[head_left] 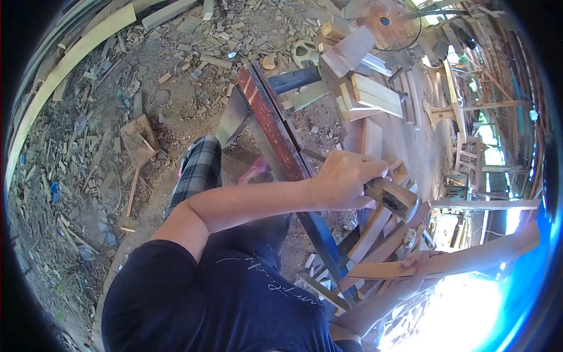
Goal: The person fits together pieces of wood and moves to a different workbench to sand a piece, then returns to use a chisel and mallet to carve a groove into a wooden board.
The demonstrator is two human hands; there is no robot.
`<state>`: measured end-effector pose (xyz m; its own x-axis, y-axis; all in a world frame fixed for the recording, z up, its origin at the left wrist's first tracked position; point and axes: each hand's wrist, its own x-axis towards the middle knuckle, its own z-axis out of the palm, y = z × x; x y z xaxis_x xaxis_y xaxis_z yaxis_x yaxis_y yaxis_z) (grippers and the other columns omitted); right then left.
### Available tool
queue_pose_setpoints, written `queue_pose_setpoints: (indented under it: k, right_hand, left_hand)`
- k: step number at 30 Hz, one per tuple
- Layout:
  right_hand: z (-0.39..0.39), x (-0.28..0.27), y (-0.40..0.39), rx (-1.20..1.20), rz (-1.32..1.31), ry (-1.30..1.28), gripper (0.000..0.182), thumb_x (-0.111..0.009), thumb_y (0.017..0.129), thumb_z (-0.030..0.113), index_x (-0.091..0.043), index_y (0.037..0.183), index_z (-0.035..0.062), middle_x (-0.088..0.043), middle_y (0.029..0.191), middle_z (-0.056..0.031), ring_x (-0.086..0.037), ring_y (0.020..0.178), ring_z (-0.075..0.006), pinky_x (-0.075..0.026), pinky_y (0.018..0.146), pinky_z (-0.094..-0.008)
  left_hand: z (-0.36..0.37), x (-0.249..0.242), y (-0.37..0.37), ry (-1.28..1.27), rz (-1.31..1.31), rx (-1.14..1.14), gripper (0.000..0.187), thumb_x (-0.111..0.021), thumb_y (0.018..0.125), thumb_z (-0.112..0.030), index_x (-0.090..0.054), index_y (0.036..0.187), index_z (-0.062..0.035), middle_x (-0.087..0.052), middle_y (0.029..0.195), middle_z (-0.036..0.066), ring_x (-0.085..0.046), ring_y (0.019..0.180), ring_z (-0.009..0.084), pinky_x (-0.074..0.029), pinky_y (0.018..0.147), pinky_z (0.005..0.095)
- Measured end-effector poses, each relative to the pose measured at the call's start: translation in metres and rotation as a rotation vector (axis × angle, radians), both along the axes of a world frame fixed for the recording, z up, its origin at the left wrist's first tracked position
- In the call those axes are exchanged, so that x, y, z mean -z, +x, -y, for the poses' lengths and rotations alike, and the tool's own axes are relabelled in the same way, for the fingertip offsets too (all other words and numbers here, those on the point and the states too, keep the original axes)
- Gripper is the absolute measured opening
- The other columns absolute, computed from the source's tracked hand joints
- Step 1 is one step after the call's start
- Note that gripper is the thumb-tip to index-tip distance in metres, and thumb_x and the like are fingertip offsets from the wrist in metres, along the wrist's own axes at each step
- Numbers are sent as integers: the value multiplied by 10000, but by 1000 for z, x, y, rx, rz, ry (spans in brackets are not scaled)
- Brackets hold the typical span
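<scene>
My left hand is closed around a thick wooden handle, whose butt points to the lower right. A thin dark shaft shows on the far side of my fist, beside a narrow red-brown beam; the tool's working end cannot be made out. My right hand grips a long, slightly curved piece of pale wood near its left end. That piece reaches out to the right, over bright ground. My left fist is above the beam and apart from the curved wood.
Cut boards are stacked at the upper right, near a round fan. More timber lengths lie below my left hand. Wood scraps litter the dirt floor. A wooden frame stands at the right, and a small wooden block is at the left.
</scene>
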<state>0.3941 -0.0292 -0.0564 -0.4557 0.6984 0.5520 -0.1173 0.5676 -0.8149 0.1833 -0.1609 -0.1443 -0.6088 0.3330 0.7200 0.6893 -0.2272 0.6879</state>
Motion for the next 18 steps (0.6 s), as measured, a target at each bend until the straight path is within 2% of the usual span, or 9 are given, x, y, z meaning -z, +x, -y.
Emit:
queue_pose_setpoints:
  k: [8, 10, 13, 15, 18]
  right_hand:
    - [9, -2, 6, 22, 17, -9, 544, -608, 789, 30, -350, 1260, -63, -525, 835, -129, -486, 524, -106, -422, 491, -211]
    - [8, -3, 8, 17, 11, -14, 529, -606, 792, 34, -359, 1250, -63, -527, 834, -124, -485, 523, -105, -422, 491, -210]
    - [1, -9, 12, -4, 69, 53, 522, -598, 801, 52, -362, 1250, -71, -533, 861, -119, -488, 523, -113, -445, 525, -228]
    - [3, -19, 7, -3, 87, 162, 464, -588, 823, 87, -420, 1231, -55, -551, 767, -97, -478, 505, -117, -457, 558, -253]
    - [-29, -55, 26, 43, 18, 306, 323, -573, 843, 199, -493, 1099, 17, -541, 756, -80, -496, 549, -129, -441, 554, -250]
  left_hand:
    - [-3, 9, 0, -17, 64, 13, 305, -753, 616, -155, -563, 844, -86, -612, 724, 94, -640, 711, 318, -479, 583, 417]
    - [-6, 10, -1, 38, 69, -18, 296, -765, 592, -124, -539, 780, -91, -575, 668, 104, -610, 641, 334, -461, 545, 400]
    - [-6, 10, -1, 43, 89, -16, 293, -766, 591, -117, -539, 776, -89, -573, 663, 108, -605, 632, 341, -461, 546, 403]
    - [-6, 8, -1, 45, 95, -15, 286, -763, 594, -114, -539, 770, -87, -574, 665, 110, -604, 631, 342, -461, 547, 404]
    - [-7, 8, -3, 50, 111, -22, 271, -759, 602, -111, -538, 757, -81, -570, 658, 117, -600, 628, 349, -457, 544, 403]
